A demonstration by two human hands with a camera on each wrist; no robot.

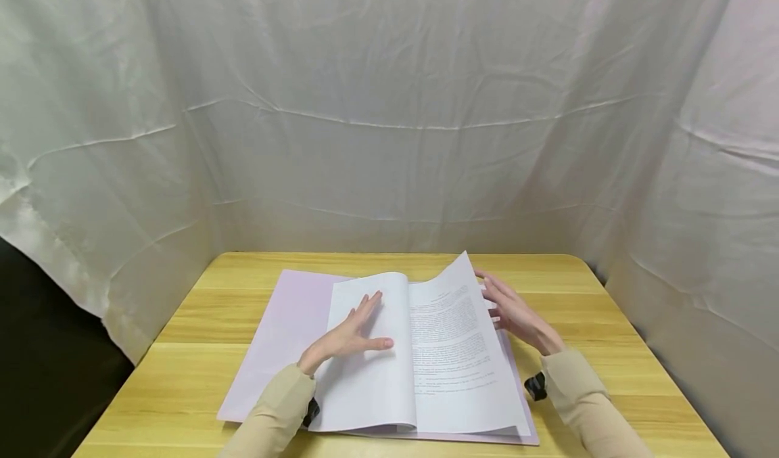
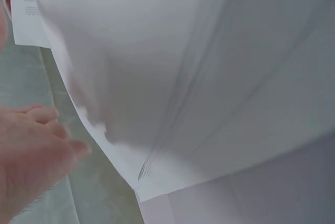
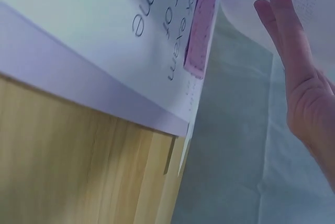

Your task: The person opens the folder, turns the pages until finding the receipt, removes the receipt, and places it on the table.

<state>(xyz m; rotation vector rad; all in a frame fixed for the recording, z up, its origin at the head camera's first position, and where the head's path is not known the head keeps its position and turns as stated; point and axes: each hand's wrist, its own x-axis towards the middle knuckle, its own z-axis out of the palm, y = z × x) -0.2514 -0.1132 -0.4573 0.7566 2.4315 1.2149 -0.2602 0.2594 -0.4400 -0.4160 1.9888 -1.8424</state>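
Note:
A light purple folder (image 1: 298,323) lies spread on the table with a stack of paper in it. Turned-over sheets with a blank upper face (image 1: 365,390) lie to the left. My left hand (image 1: 349,336) is over them, fingers spread and thumb out; whether it touches them I cannot tell. On the right a printed sheet (image 1: 453,350) stands partly lifted, its far right corner raised. Behind its right edge is my right hand (image 1: 514,312), fingers extended along the sheet's back. Beneath, the right wrist view shows a page with large lettering (image 3: 152,4) and a pink strip (image 3: 201,30).
The wooden table (image 1: 189,350) has rounded far corners. Pale grey curtains (image 1: 389,153) hang behind it and along both sides. A dark area (image 1: 49,350) shows below the curtain at the left. Each wrist carries a small black device (image 1: 536,385).

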